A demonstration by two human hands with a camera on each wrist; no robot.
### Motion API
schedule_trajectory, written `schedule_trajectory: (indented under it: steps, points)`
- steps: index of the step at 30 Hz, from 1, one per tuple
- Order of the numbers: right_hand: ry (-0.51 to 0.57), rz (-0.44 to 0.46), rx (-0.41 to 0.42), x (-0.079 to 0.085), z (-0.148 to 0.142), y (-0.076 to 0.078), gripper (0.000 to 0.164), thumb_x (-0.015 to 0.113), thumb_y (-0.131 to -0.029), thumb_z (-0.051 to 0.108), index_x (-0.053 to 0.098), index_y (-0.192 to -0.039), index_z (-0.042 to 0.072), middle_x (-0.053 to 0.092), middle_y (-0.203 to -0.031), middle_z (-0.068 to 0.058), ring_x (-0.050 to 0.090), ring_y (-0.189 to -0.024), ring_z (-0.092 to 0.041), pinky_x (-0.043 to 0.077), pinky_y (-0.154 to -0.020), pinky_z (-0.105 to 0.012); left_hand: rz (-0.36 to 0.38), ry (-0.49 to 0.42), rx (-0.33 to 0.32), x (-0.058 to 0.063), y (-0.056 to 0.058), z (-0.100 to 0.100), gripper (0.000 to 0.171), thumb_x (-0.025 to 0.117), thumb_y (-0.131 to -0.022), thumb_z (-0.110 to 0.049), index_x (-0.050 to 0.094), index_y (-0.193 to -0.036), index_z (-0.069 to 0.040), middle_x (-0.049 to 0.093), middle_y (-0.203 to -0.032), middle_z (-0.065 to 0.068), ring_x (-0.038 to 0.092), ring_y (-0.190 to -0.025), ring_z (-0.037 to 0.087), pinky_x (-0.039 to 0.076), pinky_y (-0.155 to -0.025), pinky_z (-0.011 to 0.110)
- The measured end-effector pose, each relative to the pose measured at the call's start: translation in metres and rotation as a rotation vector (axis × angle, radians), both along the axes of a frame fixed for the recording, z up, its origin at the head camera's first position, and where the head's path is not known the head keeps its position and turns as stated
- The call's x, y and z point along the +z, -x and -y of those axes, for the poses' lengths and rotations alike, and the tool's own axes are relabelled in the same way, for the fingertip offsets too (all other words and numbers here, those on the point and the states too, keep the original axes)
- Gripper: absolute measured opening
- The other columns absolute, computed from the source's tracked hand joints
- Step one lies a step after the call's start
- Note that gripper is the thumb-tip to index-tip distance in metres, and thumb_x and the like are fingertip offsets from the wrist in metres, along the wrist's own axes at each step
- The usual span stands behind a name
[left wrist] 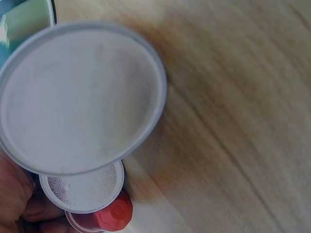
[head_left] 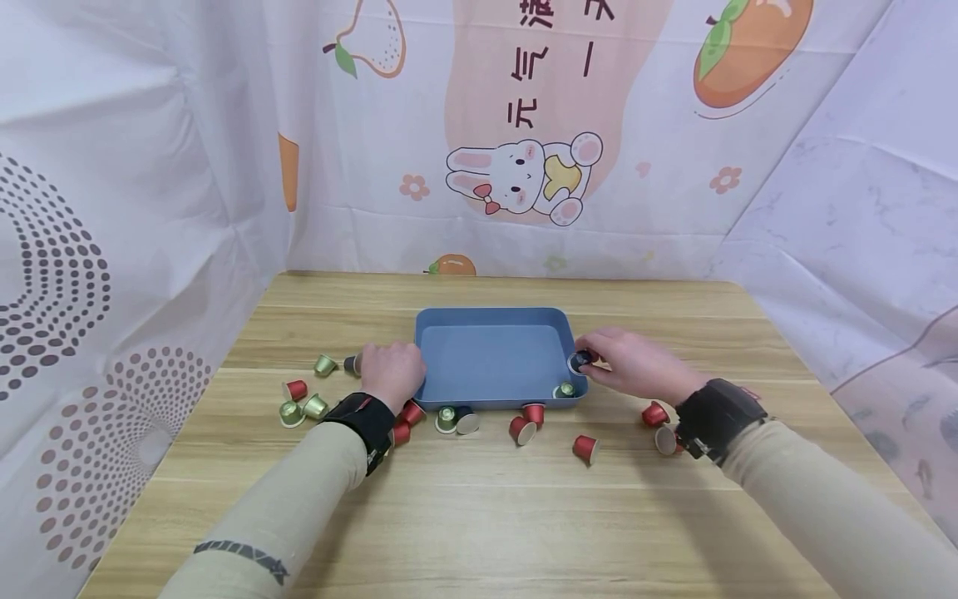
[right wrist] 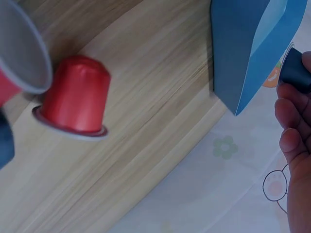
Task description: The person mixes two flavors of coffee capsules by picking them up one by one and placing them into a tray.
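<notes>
In the head view my right hand [head_left: 629,362] pinches a dark coffee capsule [head_left: 580,360] at the right rim of the blue tray [head_left: 490,353]. The right wrist view shows the fingers [right wrist: 291,141] around that dark capsule [right wrist: 295,70]. A green capsule [head_left: 565,389] sits in the tray's near right corner. My left hand [head_left: 391,374] is by the tray's left side, knuckles up, beside another dark capsule [head_left: 350,365]. In the left wrist view its fingers [left wrist: 41,208] are close to a silver-lidded capsule [left wrist: 85,189]; whether they grip it is unclear.
Red capsules [head_left: 586,449] and green ones [head_left: 315,407] lie scattered left, right and in front of the tray on the wooden table [head_left: 494,524]. A dark capsule [head_left: 467,421] lies at the tray's front. Printed white cloth [head_left: 644,191] hangs behind the table.
</notes>
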State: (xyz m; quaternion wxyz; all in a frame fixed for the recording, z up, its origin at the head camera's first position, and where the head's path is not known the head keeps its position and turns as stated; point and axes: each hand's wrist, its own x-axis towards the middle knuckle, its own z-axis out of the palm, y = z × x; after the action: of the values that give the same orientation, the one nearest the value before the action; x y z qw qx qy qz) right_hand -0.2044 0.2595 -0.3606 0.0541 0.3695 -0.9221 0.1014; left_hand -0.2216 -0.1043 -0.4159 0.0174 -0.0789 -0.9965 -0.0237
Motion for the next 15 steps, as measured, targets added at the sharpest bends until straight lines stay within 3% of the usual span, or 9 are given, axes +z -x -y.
schedule_trajectory:
  steps: [15]
  points:
    - [-0.017, -0.012, 0.102, -0.006, 0.019, 0.003, 0.027, 0.08, -0.087, 0.008, 0.069, -0.111, 0.004, 0.069, -0.101, -0.004, 0.065, -0.091, -0.018, 0.056, -0.08, -0.037, -0.006, -0.008, -0.004, 0.0, -0.001, 0.001, 0.037, 0.056, -0.098, -0.015, 0.059, -0.062, -0.013, 0.061, -0.066, 0.004, 0.062, -0.068, 0.026, 0.046, -0.077, 0.05]
